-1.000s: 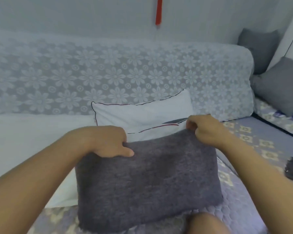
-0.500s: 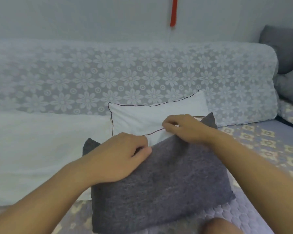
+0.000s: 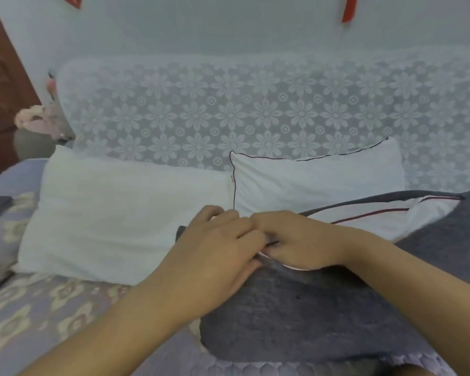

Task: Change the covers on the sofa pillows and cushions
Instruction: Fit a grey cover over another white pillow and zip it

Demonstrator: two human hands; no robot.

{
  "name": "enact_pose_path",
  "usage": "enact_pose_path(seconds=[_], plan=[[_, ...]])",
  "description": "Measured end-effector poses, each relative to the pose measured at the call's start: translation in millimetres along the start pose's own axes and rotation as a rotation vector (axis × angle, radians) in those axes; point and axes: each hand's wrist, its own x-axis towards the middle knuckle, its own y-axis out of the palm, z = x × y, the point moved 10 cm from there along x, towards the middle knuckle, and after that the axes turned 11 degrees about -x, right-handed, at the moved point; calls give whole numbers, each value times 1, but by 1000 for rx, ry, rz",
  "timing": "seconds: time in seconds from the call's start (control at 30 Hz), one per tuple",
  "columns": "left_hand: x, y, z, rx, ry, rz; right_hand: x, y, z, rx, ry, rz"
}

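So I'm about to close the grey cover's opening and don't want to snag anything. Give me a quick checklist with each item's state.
1. Left hand on the grey cover edge at the near corner: ok.
2. Right hand grip beside it: ok.
3. Zip pull held: cannot tell, hidden by fingers.
4. White insert fully tucked in: not ok, it bulges out.
5. Opening closed on the right: not ok, it gapes.

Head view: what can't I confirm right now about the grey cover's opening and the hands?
- Zipper or fastening of the grey cover: hidden beneath the left hand and right hand.
- Fingertips of both hands: tucked at the opening, grip unclear.
- Cover's right corner: cut off by the frame edge.
- Inner pillow: mostly inside the cover.
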Motion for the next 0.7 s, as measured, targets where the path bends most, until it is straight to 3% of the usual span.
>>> enact_pose_path(seconds=[0.13,0.23,0.3,0.4,0.47,0.6,0.7], plan=[[-47,-9,7,-56,-222,-369,15,20,11,-131,-79,67],[-103,-13,79,-390,-755,-609,16,24,5,-266,-79,89],[-122,1,112,-620,-986,-631,19,28,9,-319,-98,98],[-103,-5,116,-440,-834,-460,19,33,20,-396,-116,87],[-101,-11,123,-396,-828,-440,16,34,24,-399,-113,84],[-88,-13,122,-532,-797,-397,12,35,30,-415,-155,37],[-82,-13,99,-688,-753,-451,37,53,19,-545,-94,-34]])
